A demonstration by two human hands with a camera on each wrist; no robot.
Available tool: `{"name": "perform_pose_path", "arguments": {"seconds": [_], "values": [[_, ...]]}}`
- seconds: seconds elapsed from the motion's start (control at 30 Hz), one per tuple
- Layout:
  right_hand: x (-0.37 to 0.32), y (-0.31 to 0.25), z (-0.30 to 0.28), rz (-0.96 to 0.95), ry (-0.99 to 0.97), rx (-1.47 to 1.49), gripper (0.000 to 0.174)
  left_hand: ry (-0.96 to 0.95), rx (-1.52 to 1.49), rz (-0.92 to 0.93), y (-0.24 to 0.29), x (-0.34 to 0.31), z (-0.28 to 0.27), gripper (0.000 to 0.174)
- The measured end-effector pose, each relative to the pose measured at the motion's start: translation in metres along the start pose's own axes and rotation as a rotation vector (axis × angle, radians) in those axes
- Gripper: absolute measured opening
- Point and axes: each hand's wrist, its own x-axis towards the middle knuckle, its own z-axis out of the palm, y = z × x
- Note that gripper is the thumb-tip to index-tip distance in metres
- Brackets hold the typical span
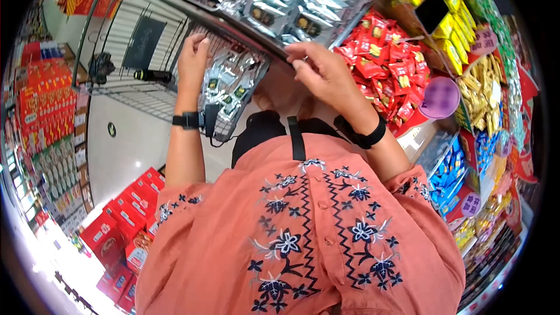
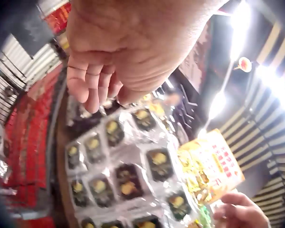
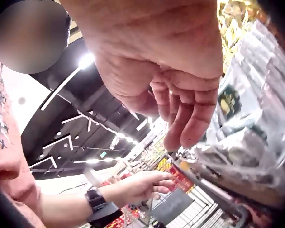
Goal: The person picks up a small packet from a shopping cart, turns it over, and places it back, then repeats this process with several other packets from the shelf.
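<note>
In the head view the left hand (image 1: 194,64) is raised over the shopping cart, beside silvery packets (image 1: 230,81) lying in it, fingers loosely bent with nothing held. The right hand (image 1: 326,73) hovers at the near edge of a display of silver packets (image 1: 303,9), its fingers relaxed and empty. In the left wrist view the left hand (image 2: 128,57) hangs in front of rows of clear-wrapped packs (image 2: 128,180), and the right hand (image 2: 240,211) shows at the lower right. The right wrist view has the right hand (image 3: 171,80) beside the wrapped packs (image 3: 247,109), with the left hand (image 3: 142,186) lower down.
Red packets (image 1: 382,64), yellow packs (image 1: 449,35) and blue packets (image 1: 449,175) fill bins at the right. A dark bottle (image 1: 153,75) lies in the wire cart (image 1: 125,90). Red boxes (image 1: 125,207) are stacked at the lower left, with shelves beyond them.
</note>
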Motion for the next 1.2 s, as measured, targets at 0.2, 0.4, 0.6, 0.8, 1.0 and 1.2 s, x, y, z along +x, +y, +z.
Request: {"name": "perform_pose_path", "arguments": {"seconds": [0.2,0.4,0.6,0.8,1.0,1.2], "values": [[0.011,0.042,0.062,0.006,-0.377,-0.148,0.032,-0.010,0.101,-0.246,-0.138,0.034,-0.013,0.032],[0.014,0.096,0.104,0.111,-0.338,-0.158,0.031,-0.278,0.457,-0.347,-0.256,0.044,0.030,0.038],[0.014,0.117,0.123,0.346,-0.276,-0.148,0.027,-0.456,0.453,-0.295,-0.308,0.034,0.086,0.048],[0.018,0.134,0.135,0.375,-0.247,-0.128,0.027,-0.649,0.457,-0.446,-0.334,0.037,0.130,0.061],[0.014,0.141,0.135,0.466,-0.223,-0.083,0.027,-0.612,0.356,-0.487,-0.334,0.040,0.145,0.074],[0.012,0.138,0.130,0.470,-0.199,-0.049,0.024,-0.656,0.469,-0.427,-0.384,0.042,0.149,0.059]]}}
